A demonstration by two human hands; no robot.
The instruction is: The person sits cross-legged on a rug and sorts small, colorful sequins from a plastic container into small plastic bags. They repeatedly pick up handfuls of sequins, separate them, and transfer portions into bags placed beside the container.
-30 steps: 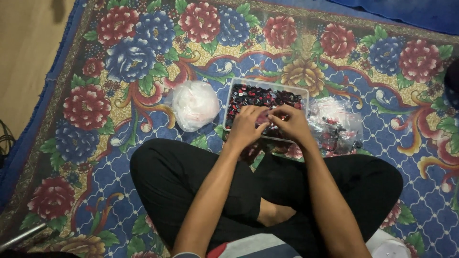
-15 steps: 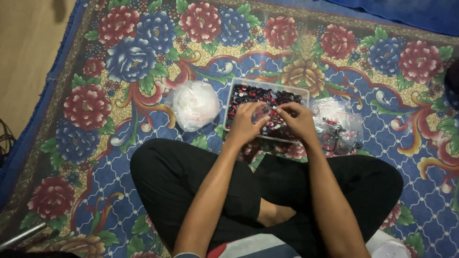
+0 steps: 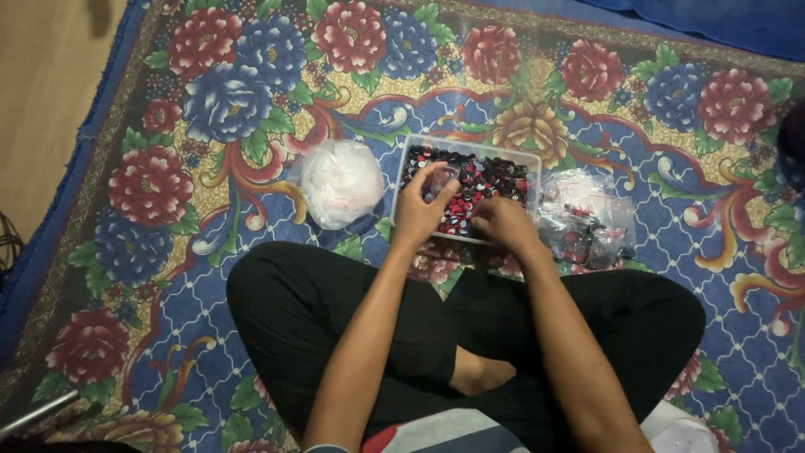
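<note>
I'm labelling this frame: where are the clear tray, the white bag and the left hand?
Clear tray (image 3: 466, 148): head view, its far rim.
White bag (image 3: 340, 182): head view, middle of the bag.
Left hand (image 3: 422, 208): head view, back of the hand.

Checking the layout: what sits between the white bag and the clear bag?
The clear tray of red and black pieces, in the head view.

Small red-and-black pieces (image 3: 482, 180) in the tray too tiny to identify
</note>
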